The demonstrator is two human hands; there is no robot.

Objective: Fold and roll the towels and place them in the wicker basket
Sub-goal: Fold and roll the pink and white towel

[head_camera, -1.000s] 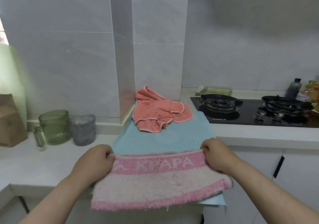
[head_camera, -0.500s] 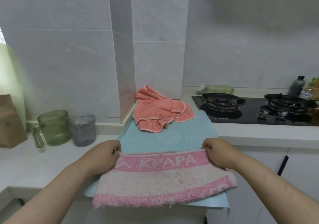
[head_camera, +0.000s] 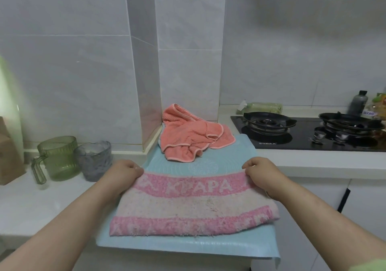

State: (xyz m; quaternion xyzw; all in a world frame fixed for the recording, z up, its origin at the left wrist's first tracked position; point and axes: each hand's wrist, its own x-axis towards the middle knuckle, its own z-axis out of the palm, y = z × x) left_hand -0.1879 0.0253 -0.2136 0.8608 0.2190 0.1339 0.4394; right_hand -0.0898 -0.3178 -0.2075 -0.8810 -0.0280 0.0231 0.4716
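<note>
A pink-and-white striped towel (head_camera: 192,206) with white letters lies folded on a light blue mat (head_camera: 188,247) at the counter's front edge. My left hand (head_camera: 123,172) pinches its far left corner. My right hand (head_camera: 261,172) pinches its far right corner. Both hands hold the towel's far edge flat against the mat. Behind it, a crumpled salmon towel (head_camera: 188,139) lies at the back of the mat by the tiled pillar. No wicker basket is in view.
A green jug (head_camera: 57,158) and a grey cup (head_camera: 94,160) stand left of the mat. A brown paper bag (head_camera: 8,156) sits at the far left. A black gas hob (head_camera: 309,133) with bottles behind it fills the right counter.
Both hands have carried the striped towel's far edge a little away from me along the mat. The view has shifted slightly; the salmon towel has not moved.
</note>
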